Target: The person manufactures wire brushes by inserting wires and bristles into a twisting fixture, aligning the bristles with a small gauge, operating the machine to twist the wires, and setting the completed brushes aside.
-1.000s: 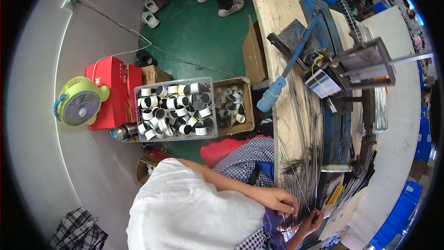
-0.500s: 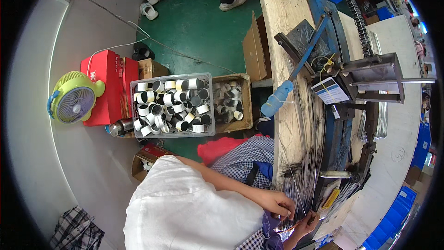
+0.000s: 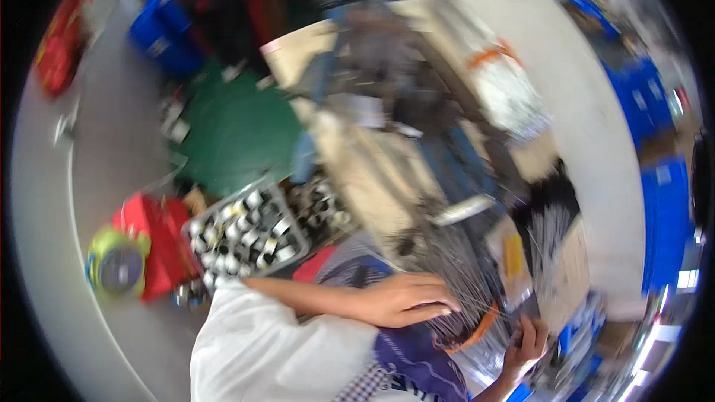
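Note:
Across the near end of a bundle of thin metal wires (image 3: 458, 268), my left hand (image 3: 410, 299) lies with its fingers stretched out. An orange band (image 3: 482, 330) curves over the wires, between that hand and the other. My right hand (image 3: 527, 341) is on the far right side of the bundle, its fingers curled beside the wire ends. Motion blur hides what those fingers hold, if anything. The wires lie on a pale wooden bench (image 3: 357, 171), close against my apron (image 3: 417, 357).
A dark metal bench machine (image 3: 417, 97) stands ahead, with a pale handle (image 3: 463, 210) nearer me. More wires (image 3: 547, 242) lie to the right. At left are a clear crate (image 3: 298, 242) of white-and-black ring pieces, a red box (image 3: 153, 260) and a green fan (image 3: 119, 264). A person (image 3: 216, 15) stands far left.
The whole view has swung and blurred, showing more of the bench's right side. My hands have moved apart, the left one flattening from a curled pose. The orange band shows more clearly.

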{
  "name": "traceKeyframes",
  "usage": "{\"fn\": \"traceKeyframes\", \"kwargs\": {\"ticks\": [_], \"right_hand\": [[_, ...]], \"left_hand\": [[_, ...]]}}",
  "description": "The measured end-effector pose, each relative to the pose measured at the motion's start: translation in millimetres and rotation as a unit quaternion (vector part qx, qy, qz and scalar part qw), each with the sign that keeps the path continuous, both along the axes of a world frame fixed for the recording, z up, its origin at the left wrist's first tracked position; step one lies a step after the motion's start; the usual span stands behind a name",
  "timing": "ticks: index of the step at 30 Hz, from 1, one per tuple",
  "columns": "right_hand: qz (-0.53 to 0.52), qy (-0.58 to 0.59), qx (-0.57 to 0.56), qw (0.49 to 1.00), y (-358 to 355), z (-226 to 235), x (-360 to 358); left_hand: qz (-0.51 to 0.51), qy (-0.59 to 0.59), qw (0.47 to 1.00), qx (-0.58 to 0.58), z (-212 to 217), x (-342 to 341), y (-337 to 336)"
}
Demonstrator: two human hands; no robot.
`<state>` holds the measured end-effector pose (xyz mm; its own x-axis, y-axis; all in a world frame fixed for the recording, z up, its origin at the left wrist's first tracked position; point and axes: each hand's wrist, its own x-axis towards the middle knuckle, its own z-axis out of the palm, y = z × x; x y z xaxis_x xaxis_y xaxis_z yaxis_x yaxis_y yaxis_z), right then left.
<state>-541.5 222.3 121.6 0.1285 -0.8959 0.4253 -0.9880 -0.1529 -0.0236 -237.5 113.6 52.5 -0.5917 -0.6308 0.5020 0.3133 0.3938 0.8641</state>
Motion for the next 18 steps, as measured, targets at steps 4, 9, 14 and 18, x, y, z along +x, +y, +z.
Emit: {"fn": "traceKeyframes", "kwargs": {"ticks": [4, 9, 14, 18], "right_hand": [[0.058, 0.05, -0.039, 0.996, -3, 57, 17], [0.107, 0.026, -0.114, 0.987, -4, 72, 14], [0.034, -0.161, -0.199, 0.966, 17, 25, -15], [-0.051, -0.293, -0.135, 0.945, 30, 4, -45]], "left_hand": [[0.023, -0.103, 0.973, -0.205, 67, -26, -20], [-0.111, -0.333, 0.925, -0.147, 65, -51, -6], [-0.086, -0.324, 0.933, -0.133, 47, -37, -24], [-0.088, -0.433, 0.896, 0.051, 80, -58, -20]]}}
